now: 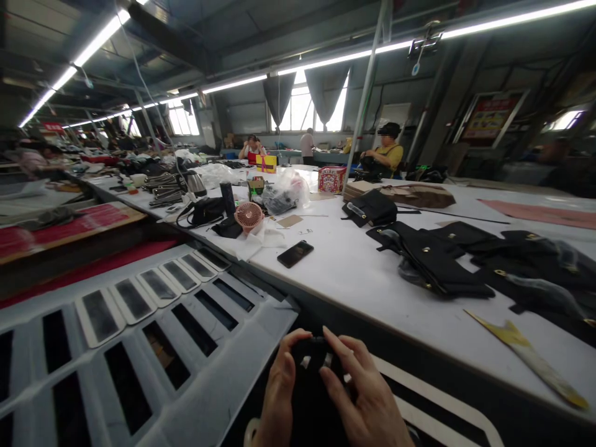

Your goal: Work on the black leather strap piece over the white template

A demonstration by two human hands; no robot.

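At the bottom middle, my left hand [278, 394] and my right hand [365, 397] are closed on opposite sides of a black fabric piece [310, 397], which looks like part of a bag. Two small pale, shiny bits show on its upper part, between my fingers. My right thumb and fingers pinch close to one of these bits. The lower part of the piece blends into the dark below, so its full shape cannot be made out. Similar black bags [431, 261] with gold-coloured fittings and clear plastic wrapping lie on the white table [344, 267] to the right.
A phone [295, 254], a pink fan [249, 216] and a yellow-grey blade-shaped strip [528, 360] lie on the table. Left, a slotted grey panel [186, 379] carries several white-framed dark pieces [133, 300]. A pole [365, 99] rises behind. People work farther back, one in yellow [393, 156].
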